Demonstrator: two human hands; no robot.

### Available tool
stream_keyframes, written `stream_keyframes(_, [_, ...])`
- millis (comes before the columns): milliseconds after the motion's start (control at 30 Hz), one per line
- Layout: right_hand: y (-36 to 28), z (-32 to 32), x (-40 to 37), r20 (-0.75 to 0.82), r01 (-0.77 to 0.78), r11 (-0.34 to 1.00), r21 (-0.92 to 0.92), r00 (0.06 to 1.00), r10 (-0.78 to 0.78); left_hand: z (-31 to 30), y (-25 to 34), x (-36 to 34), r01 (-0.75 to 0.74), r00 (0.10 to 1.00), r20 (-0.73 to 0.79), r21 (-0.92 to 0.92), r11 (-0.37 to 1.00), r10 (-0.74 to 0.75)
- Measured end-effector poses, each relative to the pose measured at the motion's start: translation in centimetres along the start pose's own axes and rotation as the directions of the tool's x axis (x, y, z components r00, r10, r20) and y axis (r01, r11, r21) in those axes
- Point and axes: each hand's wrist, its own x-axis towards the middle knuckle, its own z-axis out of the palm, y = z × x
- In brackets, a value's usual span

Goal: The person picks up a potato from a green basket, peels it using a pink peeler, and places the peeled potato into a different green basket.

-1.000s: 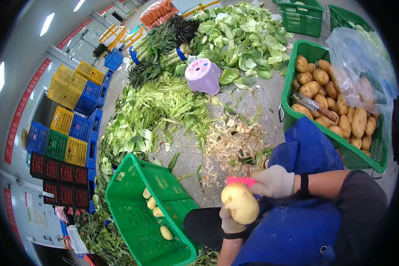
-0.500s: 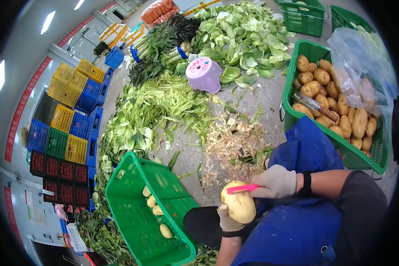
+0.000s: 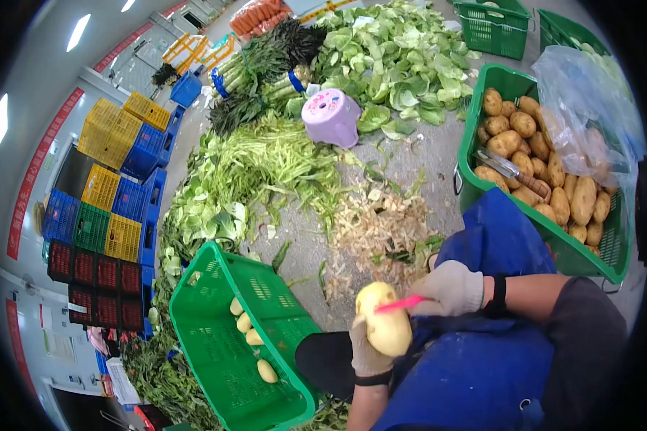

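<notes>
Potato (image 3: 391, 332) clasped in left fingers (image 3: 359, 336) points up-left in view, long axis steep; right fingers (image 3: 433, 290) grip a pink peeler (image 3: 400, 304).

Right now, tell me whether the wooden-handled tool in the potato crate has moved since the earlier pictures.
No. Judged against the green crate, the wooden-handled tool shows no shift either way, lying at the same slant on the brown potatoes.
</notes>
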Motion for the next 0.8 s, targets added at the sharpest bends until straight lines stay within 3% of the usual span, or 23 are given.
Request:
stream_keyframes(33, [-0.8, -0.6, 0.5, 0.163, 0.003, 0.991, -0.133, 0.986, 0.019, 0.3, 0.4, 0.3, -0.011, 0.996, -0.092, 0.067, 0.998, 0.018])
stream_keyframes(67, [-0.4, -0.5, 0.7, 0.157, 0.006, 0.990, -0.140, 0.987, 0.016, 0.2, 0.7, 0.3, -0.018, 0.996, -0.084, 0.070, 0.997, 0.023])
stream_keyframes(133, [1.2, 0.5, 0.9, -0.093, -0.331, 0.941, -0.071, 0.942, 0.324, -0.1, 0.9, 0.2, 0.053, 0.993, 0.103, -0.033, 0.998, -0.049])
stream_keyframes(200, [1.9, 0.6, 1.0, -0.086, -0.385, 0.921, -0.062, 0.921, 0.379, 0.5, 1.0, -0.5, 0.060, 0.992, 0.111, -0.078, 0.995, -0.051])
stream_keyframes(267, [0.8, 0.4, 0.5, -0.029, -0.046, 0.997, -0.060, 0.999, 0.044, 0.3, 0.6, -0.8, 0.068, 0.993, 0.106, -0.134, 0.989, -0.054])
stream_keyframes(300, [-0.3, -0.1, 0.7, 0.111, 0.027, 0.995, -0.098, 0.994, -0.016, -0.1, 0.3, -0.3, -0.009, 0.999, 0.032, 0.000, 1.000, 0.009])
stream_keyframes(333, [0.0, 0.1, 0.9, 0.109, 0.030, 0.994, -0.102, 0.994, -0.019, -0.3, 0.2, 0.1, -0.082, 0.996, -0.024, 0.140, 0.987, 0.086])
stream_keyframes(400, [1.5, 1.1, 1.0, -0.142, -0.276, 0.960, -0.040, 0.953, 0.268, -0.5, 0.4, 0.3, -0.121, 0.992, 0.035, 0.125, 0.985, 0.118])
stream_keyframes(433, [3.1, 1.1, 0.7, -0.234, -0.245, 0.969, -0.036, 0.945, 0.230, -0.8, 0.4, 0.4, -0.071, 0.997, 0.052, 0.151, 0.986, 0.064])
stream_keyframes(467, [4.7, 1.6, 0.9, -0.154, -0.438, 0.883, 0.168, 0.873, 0.462, -1.4, 0.8, 0.2, -0.049, 0.998, 0.055, 0.171, 0.984, 0.040])
stream_keyframes(500, [4.8, 1.8, 1.0, -0.168, -0.463, 0.850, 0.250, 0.844, 0.509, 0.0, 1.0, -0.3, -0.100, 0.994, 0.052, 0.110, 0.989, 0.095])
stream_keyframes(533, [4.0, 1.3, 1.3, -0.158, -0.407, 0.842, 0.354, 0.861, 0.483, -0.3, 1.2, -0.4, -0.033, 0.998, 0.048, -0.059, 0.998, 0.035])
stream_keyframes(600, [3.1, 1.5, 1.5, -0.223, -0.308, 0.907, 0.287, 0.900, 0.376, -2.6, 1.9, 0.5, 0.117, 0.979, 0.196, -0.279, 0.953, -0.063])
stream_keyframes(633, [3.4, 2.0, 1.3, -0.194, -0.309, 0.911, 0.275, 0.910, 0.367, -0.5, 2.8, 0.2, -0.033, 0.993, -0.118, -0.328, 0.944, -0.007])
stream_keyframes(733, [2.9, 1.5, 1.3, -0.157, -0.337, 0.901, 0.274, 0.909, 0.387, -3.0, 6.1, -1.1, -0.218, 0.976, -0.094, -0.397, 0.892, 0.196])
stream_keyframes(800, [3.0, 1.4, 1.3, -0.140, -0.385, 0.873, 0.299, 0.888, 0.439, -4.7, 9.2, -1.4, -0.453, 0.882, -0.117, -0.483, 0.750, 0.457])
